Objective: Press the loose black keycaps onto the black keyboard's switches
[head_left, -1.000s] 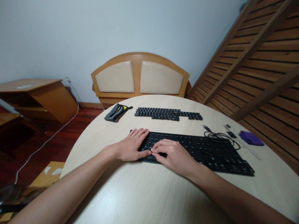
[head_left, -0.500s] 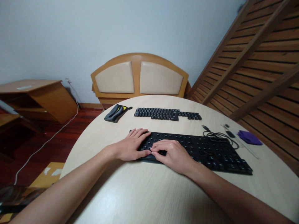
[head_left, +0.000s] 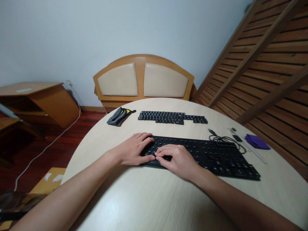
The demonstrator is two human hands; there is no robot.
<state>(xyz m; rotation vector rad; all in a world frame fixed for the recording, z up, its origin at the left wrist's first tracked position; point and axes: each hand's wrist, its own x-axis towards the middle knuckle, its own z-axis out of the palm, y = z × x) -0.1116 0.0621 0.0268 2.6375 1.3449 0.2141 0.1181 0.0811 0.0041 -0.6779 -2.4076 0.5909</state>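
Observation:
A black keyboard (head_left: 201,150) lies flat across the table, its keycaps off over much of it and small pale spots showing in their place. My left hand (head_left: 136,149) rests over the keyboard's left end, fingers spread and holding nothing. Close beside its thumb, my right hand (head_left: 176,159) is closed in a pinch low over the keys. Whatever lies between those fingertips is hidden. Beyond the keyboard, loose black keycaps (head_left: 162,117) sit in neat rows.
Grey, black and yellow gloves or cloth (head_left: 121,116) lie at the back left. To the right are a coiled USB cable (head_left: 223,138), a thin pale stick (head_left: 256,152) and a purple cloth (head_left: 257,141). The round table (head_left: 144,199) stands before a headboard (head_left: 166,80).
The fingers of my left hand have curled in slightly on the keyboard. My right hand stays in the same pinch at the same spot.

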